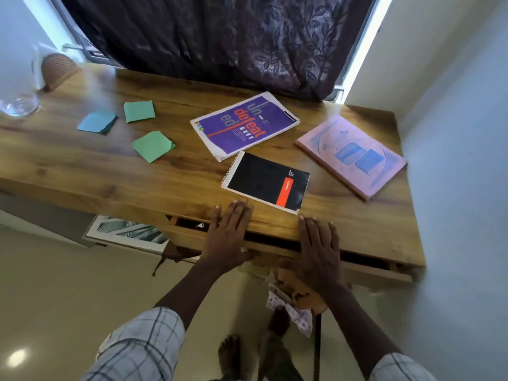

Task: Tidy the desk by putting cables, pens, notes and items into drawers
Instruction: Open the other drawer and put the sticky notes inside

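Observation:
My left hand and my right hand lie flat, fingers spread, over the front edge of the wooden desk and the drawer below it. The drawer stands out only a narrow gap. Neither hand holds anything. Just beyond my fingers lies a black spiral notebook. Behind it is a purple book, and to the right a pink notebook. Two green sticky notes and a blue one lie on the desk's left half.
A glass bowl and a brown perforated object sit at the far left of the desk. A dark curtain hangs behind it, and a wall runs close on the right. Under the desk are a stool with cloth and a framed picture.

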